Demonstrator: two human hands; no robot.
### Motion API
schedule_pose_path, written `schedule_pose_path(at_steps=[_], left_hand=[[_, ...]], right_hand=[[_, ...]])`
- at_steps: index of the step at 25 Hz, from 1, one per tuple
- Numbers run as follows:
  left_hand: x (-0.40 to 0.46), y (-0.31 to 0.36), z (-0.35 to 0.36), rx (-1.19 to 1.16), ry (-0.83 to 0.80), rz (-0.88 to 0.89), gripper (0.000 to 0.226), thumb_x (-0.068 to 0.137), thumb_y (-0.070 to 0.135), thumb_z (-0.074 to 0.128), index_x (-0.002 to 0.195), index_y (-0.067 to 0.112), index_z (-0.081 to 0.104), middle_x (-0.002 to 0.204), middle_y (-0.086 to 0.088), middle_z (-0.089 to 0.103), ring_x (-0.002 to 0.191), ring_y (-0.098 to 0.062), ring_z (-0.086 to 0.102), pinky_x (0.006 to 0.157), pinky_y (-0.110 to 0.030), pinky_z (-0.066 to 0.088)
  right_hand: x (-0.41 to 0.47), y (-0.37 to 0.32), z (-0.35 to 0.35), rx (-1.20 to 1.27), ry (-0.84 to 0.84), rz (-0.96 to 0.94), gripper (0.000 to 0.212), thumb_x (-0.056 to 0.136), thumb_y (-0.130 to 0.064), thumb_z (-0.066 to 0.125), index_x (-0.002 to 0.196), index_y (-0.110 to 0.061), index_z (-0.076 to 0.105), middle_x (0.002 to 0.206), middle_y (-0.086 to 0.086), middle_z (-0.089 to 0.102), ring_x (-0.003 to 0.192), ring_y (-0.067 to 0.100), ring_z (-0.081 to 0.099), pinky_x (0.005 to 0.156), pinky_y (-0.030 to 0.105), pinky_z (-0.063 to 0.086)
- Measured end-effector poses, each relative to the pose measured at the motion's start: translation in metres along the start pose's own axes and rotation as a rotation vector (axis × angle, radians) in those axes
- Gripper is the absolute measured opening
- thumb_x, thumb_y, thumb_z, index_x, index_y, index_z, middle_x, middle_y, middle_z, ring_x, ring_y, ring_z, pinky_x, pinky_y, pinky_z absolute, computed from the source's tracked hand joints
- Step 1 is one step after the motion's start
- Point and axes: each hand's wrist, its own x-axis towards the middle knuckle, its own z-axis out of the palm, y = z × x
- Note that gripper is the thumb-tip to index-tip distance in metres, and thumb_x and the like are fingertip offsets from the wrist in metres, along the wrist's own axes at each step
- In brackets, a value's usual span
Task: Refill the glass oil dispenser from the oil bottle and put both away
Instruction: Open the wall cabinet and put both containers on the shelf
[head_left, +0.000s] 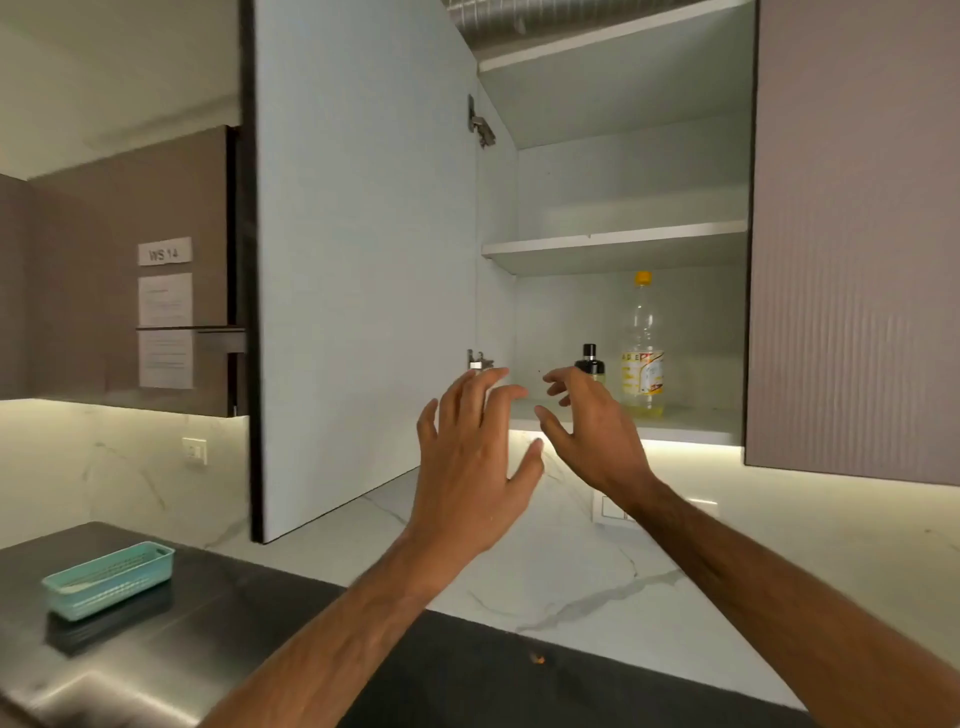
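While both hands are raised before the open cupboard, each grip is spread and holds nothing. The left hand (470, 457) hangs by the door's (363, 260) lower hinge, left of the bottles. The right hand (592, 431) is nearer: the dispenser (589, 364) stands upright on the bottom shelf (691, 423) just behind its fingertips, and the oil bottle (643, 348) stands upright just right of that, nearly drained. I judge the right hand better placed to reach either.
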Motion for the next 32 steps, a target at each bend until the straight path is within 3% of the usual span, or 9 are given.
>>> schedule_pose_path(at_steps=[5, 9, 11, 14, 20, 24, 26, 29, 32], left_hand=[[-0.029, -0.028, -0.107, 0.170, 0.159, 0.184, 0.052, 0.093, 0.054, 0.043, 0.137, 0.025, 0.048, 0.158, -0.007, 0.041, 0.149, -0.031, 0.033, 0.116, -0.065, 0.026], [-0.027, -0.083, -0.151, 0.029, 0.282, -0.068, 0.078, 0.086, 0.044, 0.073, 0.150, 0.020, 0.035, 0.162, -0.009, 0.028, 0.149, -0.030, 0.028, 0.120, -0.055, 0.027], [-0.029, -0.109, -0.155, -0.268, 0.197, -0.319, 0.089, 0.083, 0.033, 0.081, 0.154, 0.019, 0.029, 0.162, -0.006, 0.029, 0.147, -0.025, 0.033, 0.117, -0.045, 0.033], [-0.039, -0.125, -0.142, -0.669, -0.085, -0.551, 0.066, 0.097, 0.020, 0.066, 0.154, 0.021, 0.032, 0.152, -0.001, 0.047, 0.138, -0.018, 0.046, 0.104, -0.026, 0.040], [-0.053, -0.101, -0.113, -0.690, -0.074, -0.489, 0.063, 0.102, 0.019, 0.057, 0.157, 0.019, 0.027, 0.151, -0.003, 0.051, 0.134, -0.024, 0.053, 0.092, -0.012, 0.037], [-0.056, -0.066, -0.085, -0.782, -0.196, -0.324, 0.076, 0.097, 0.019, 0.066, 0.158, 0.022, 0.022, 0.156, 0.006, 0.041, 0.141, -0.015, 0.043, 0.093, 0.006, 0.029], [-0.051, -0.048, -0.064, -0.833, -0.288, -0.234, 0.084, 0.095, 0.036, 0.065, 0.160, 0.029, 0.011, 0.164, 0.012, 0.025, 0.147, -0.010, 0.031, 0.106, -0.003, 0.026], [-0.040, -0.020, -0.028, -0.918, -0.410, -0.124, 0.085, 0.094, 0.055, 0.053, 0.155, 0.048, -0.006, 0.166, 0.025, -0.003, 0.150, 0.000, 0.010, 0.118, -0.026, 0.021], [-0.024, 0.005, 0.019, -0.851, -0.450, -0.030, 0.080, 0.098, 0.060, 0.045, 0.154, 0.051, -0.011, 0.163, 0.031, -0.015, 0.154, -0.002, -0.001, 0.126, -0.038, 0.016]], right_hand=[[-0.024, -0.113, -0.006, 0.074, 0.036, 0.005, 0.040, 0.099, -0.040, 0.058, 0.133, -0.021, 0.049, 0.132, -0.008, 0.056, 0.110, 0.009, 0.057, 0.082, 0.029, 0.052], [-0.013, -0.193, -0.010, 0.158, 0.003, -0.031, 0.045, 0.099, -0.040, 0.059, 0.138, -0.021, 0.046, 0.138, -0.007, 0.050, 0.116, 0.009, 0.055, 0.088, 0.031, 0.053], [0.002, -0.227, -0.009, 0.189, 0.001, -0.031, 0.051, 0.099, -0.042, 0.060, 0.142, -0.022, 0.043, 0.143, -0.006, 0.047, 0.121, 0.010, 0.054, 0.094, 0.035, 0.054], [0.023, -0.264, -0.002, 0.195, -0.086, -0.018, 0.064, 0.099, -0.048, 0.058, 0.152, -0.024, 0.032, 0.156, -0.003, 0.038, 0.135, 0.017, 0.048, 0.108, 0.043, 0.048], [0.034, -0.276, 0.008, 0.197, -0.255, 0.134, 0.081, 0.101, -0.050, 0.052, 0.161, -0.021, 0.007, 0.170, 0.001, 0.012, 0.153, 0.026, 0.024, 0.120, 0.043, 0.027], [0.026, -0.246, -0.015, 0.275, -0.123, 0.206, 0.071, 0.103, -0.032, 0.056, 0.159, -0.017, 0.016, 0.158, 0.006, 0.037, 0.138, 0.027, 0.048, 0.107, 0.037, 0.045], [0.020, -0.221, -0.034, 0.273, -0.065, 0.255, 0.057, 0.104, -0.021, 0.053, 0.153, -0.016, 0.025, 0.134, 0.005, 0.056, 0.112, 0.019, 0.062, 0.087, 0.021, 0.052], [0.008, -0.176, -0.064, 0.230, 0.008, 0.322, 0.030, 0.103, -0.014, 0.052, 0.130, -0.011, 0.039, 0.095, -0.005, 0.058, 0.080, 0.007, 0.059, 0.061, 0.009, 0.044], [-0.001, -0.124, -0.093, 0.220, 0.078, 0.369, 0.020, 0.103, -0.010, 0.052, 0.119, -0.014, 0.041, 0.100, -0.005, 0.060, 0.084, 0.007, 0.062, 0.070, 0.015, 0.052]])
